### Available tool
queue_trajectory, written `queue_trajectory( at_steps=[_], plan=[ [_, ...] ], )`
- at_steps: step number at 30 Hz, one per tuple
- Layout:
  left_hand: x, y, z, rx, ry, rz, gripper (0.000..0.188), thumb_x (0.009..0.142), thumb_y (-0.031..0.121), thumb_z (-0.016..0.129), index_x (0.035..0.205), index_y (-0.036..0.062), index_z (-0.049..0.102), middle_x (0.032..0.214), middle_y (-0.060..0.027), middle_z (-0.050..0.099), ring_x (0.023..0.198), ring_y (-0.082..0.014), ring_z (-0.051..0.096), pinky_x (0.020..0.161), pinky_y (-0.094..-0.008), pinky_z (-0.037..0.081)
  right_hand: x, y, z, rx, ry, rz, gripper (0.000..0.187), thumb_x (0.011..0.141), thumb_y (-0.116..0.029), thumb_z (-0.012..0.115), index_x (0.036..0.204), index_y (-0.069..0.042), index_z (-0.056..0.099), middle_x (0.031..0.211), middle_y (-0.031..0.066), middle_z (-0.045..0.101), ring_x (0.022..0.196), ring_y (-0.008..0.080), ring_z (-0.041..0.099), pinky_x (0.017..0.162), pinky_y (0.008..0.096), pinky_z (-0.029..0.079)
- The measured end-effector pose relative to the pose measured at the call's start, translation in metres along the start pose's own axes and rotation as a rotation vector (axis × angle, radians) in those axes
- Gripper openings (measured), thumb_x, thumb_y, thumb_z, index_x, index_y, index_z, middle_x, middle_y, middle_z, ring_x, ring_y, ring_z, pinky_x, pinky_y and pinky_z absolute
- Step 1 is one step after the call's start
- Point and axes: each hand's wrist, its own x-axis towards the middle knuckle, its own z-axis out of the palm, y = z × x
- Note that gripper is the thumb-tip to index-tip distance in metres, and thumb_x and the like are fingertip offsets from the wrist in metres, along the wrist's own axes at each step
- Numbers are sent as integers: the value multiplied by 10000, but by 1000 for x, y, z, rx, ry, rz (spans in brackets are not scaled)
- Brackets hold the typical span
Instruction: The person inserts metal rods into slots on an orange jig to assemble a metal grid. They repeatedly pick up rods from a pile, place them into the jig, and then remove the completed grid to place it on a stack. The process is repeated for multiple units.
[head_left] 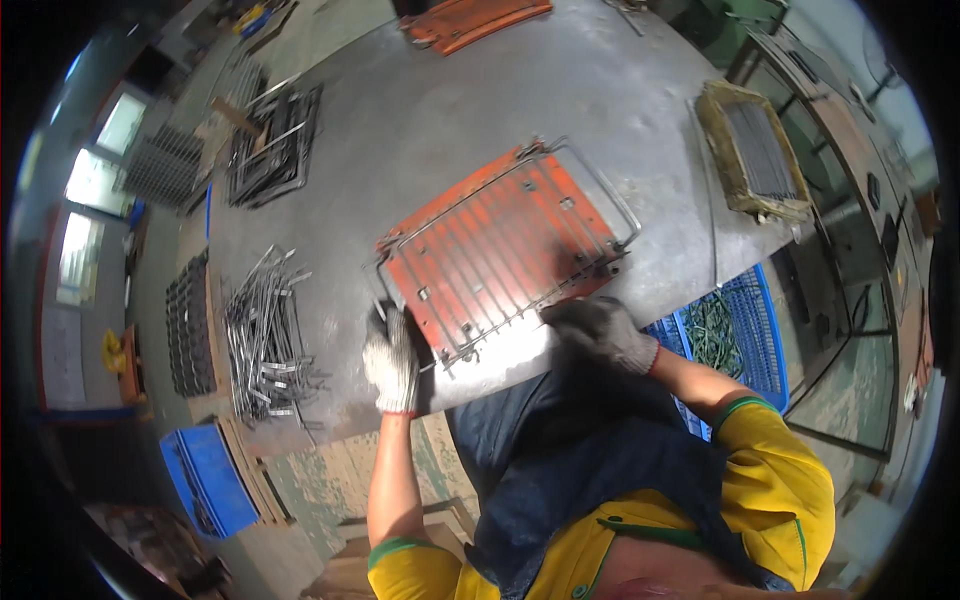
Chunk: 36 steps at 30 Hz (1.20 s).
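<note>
An orange metal jig plate [500, 250] lies tilted on the grey steel table [420, 110], with thin metal rods laid across it and a bent wire frame [610, 190] around its edge. My left hand [392, 358], in a white knit glove, rests at the plate's near left corner on the wire frame. At the plate's near right edge my right hand [600, 328], in a dark glove, presses on the rod ends. Whether either hand grips a rod is hidden by the gloves.
A pile of bent metal rods [265, 340] lies at the table's left. Finished wire racks [275, 145] are stacked at far left. A tray of straight rods [755, 150] sits far right. A blue crate [745, 330] with green parts stands right; another blue bin [205, 480] lower left.
</note>
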Motion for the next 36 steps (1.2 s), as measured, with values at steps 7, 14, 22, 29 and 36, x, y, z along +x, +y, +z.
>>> queue_trajectory(
  at_steps=[7,14,22,29,36],
  plan=[
    [-31,-63,44,-768,-250,-147,289,1056,299,560,1017,29,654,879,12,647,743,-89,578,664,-242,469,-49,43,-62,-32,278,269,253,945,-208,647,1160,-103,729,1096,111,732,963,293,709,858,401,571],
    [-64,77,83,-1132,-543,-314,158,1039,241,565,1084,89,560,809,-77,609,618,-199,622,489,-356,574,-49,55,-44,-282,295,156,257,933,-278,664,1147,-144,716,927,81,708,851,287,691,748,426,550],
    [1,205,135,-697,-836,56,437,1045,427,498,1235,34,522,833,-77,614,630,-156,652,511,-297,559,-51,57,-38,-302,321,227,247,954,-315,643,1147,-182,719,969,81,708,854,298,683,761,453,534],
    [32,177,102,-23,-55,834,512,993,400,540,1340,24,566,1261,-182,663,1174,-375,614,1057,-474,436,-28,55,-44,-275,246,340,262,956,-328,634,1101,-136,737,939,121,727,838,324,702,763,443,550],
    [69,45,33,255,247,651,310,912,234,572,1145,33,604,1141,-167,583,1083,-338,563,1000,-493,378,39,85,-51,-450,193,271,315,997,-366,496,1038,-106,668,1003,126,711,921,340,680,798,467,532]
  ],
)
